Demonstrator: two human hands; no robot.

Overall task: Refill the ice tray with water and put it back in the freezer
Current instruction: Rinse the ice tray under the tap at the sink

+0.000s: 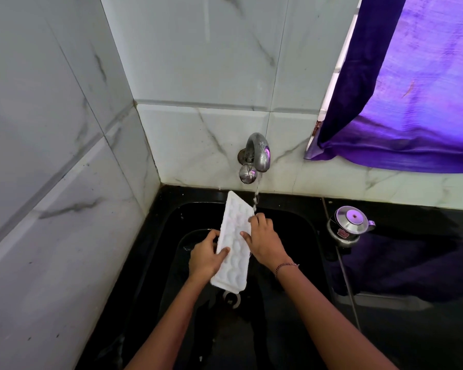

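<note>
The left grip (pixel 207 256) was clamped on the left long edge of the ice tray (pixel 234 243), toward its near end. The thumb lay across the moulded face and the fingers curled round the rim. The right grip (pixel 265 241) was clamped on the opposite long edge, a little farther along. Its thumb pressed on the face and its fingertips hooked over the rim. A thin beaded bracelet (pixel 286 265) sat on the right wrist.

The white tray was held between the two hands above the black sink (pixel 302 228). Its long axis ran away from the person and its far end was raised toward the wall. The face with the rounded cube pockets was turned up toward the camera. Whether the pockets held any water could not be told.

A thin stream of water (pixel 256 194) fell from the steel tap (pixel 257 153), which was fixed to the wall tiles. It came down at the tray's far right edge, just beside the right fingertips. Below the tray's near end, the sink's drain (pixel 231 296) showed in part.

To the right of the sink, on the glossy black surface (pixel 412 337), a small steel pot with a lid (pixel 349 229) stood close to the wall. Above it hung a purple curtain (pixel 412 89). Pale marble-patterned tiles (pixel 198 62) covered the back and left walls.
</note>
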